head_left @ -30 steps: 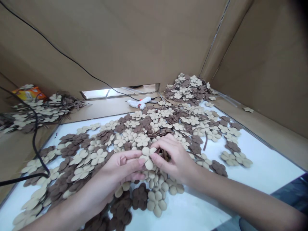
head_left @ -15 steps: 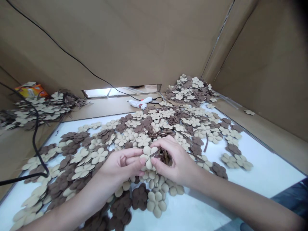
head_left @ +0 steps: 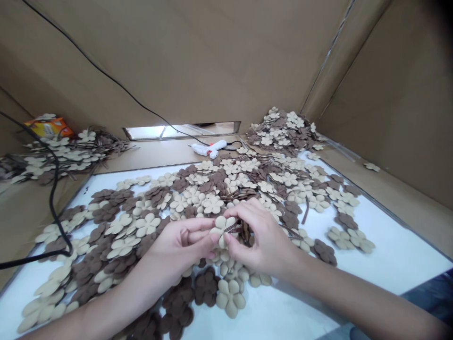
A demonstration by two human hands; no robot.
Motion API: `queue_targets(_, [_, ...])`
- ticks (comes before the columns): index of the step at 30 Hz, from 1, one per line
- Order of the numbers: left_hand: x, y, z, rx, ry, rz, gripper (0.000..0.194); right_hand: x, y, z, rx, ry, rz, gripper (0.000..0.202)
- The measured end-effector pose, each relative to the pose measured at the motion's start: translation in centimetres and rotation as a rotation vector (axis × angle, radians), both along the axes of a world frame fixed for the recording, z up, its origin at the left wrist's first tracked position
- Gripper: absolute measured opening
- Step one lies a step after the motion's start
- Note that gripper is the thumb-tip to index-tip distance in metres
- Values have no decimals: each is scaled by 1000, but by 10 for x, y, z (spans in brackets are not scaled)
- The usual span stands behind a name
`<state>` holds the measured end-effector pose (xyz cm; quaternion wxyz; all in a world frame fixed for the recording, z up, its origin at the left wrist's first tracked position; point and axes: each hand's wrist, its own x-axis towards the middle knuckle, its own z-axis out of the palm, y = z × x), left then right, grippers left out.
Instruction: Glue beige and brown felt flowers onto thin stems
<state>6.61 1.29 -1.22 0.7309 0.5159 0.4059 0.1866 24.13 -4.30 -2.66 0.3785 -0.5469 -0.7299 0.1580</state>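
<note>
Between my two hands is a beige fabric flower (head_left: 220, 227) with rounded petals. My left hand (head_left: 189, 241) pinches its left edge between thumb and fingers. My right hand (head_left: 260, 236) is closed on a thin brown ribbon (head_left: 232, 229) that lies against the flower's face, and its thumb touches the petals. Something brown and gathered shows inside the right hand's curl, partly hidden by the fingers. Below the hands, many loose beige flowers (head_left: 230, 298) and dark brown flowers (head_left: 206, 286) cover the white board.
A white glue gun (head_left: 209, 148) lies behind the board, with a black cable (head_left: 116, 82) running up left. A flower heap (head_left: 283, 130) stands at the back right, another pile (head_left: 67, 156) at the back left beside an orange-yellow packet (head_left: 49, 126). Cardboard walls (head_left: 198, 56) enclose the space.
The view has shifted slightly. Both hands keep hold of the flower and ribbon, with the flower turned a little; nothing has been let go.
</note>
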Motion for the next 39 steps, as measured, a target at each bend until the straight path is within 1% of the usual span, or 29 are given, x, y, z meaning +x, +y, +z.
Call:
queue_targets(5, [1,-1,1,-14,-17,15,38,0,-1,1,-1,-11,0,20])
queue_targets(11, [-1,-3,1,-26,-36,-8,36,0,0,2,-14,-3,0,21])
queue_targets(14, [-1,-4,-1,-11,-28,-1,36,-1,0,2,-31,-3,-5,21])
queue_targets(18, [-1,-7,1,14,-39,-35,38,-2,-2,4,-60,-4,-8,20])
queue_targets(23, [2,-13,3,104,-3,23,38,-3,-4,5,-113,35,-6,19])
queue_targets(27, [2,-16,6,242,42,34,37,-4,-5,7,-180,81,-18,21])
queue_targets(30, [1,-17,9,412,98,21,34,-5,-6,7,-251,133,-19,26])
queue_targets(33, [-1,-18,10,596,203,-26,32,-6,-6,4,-309,209,-16,31])
queue_targets(36, [-5,-19,8,775,322,-79,32,-6,-6,1,-393,291,-1,33])
queue_targets(39, [-9,-21,2,942,377,-122,33,-5,-7,3,-444,328,0,35])
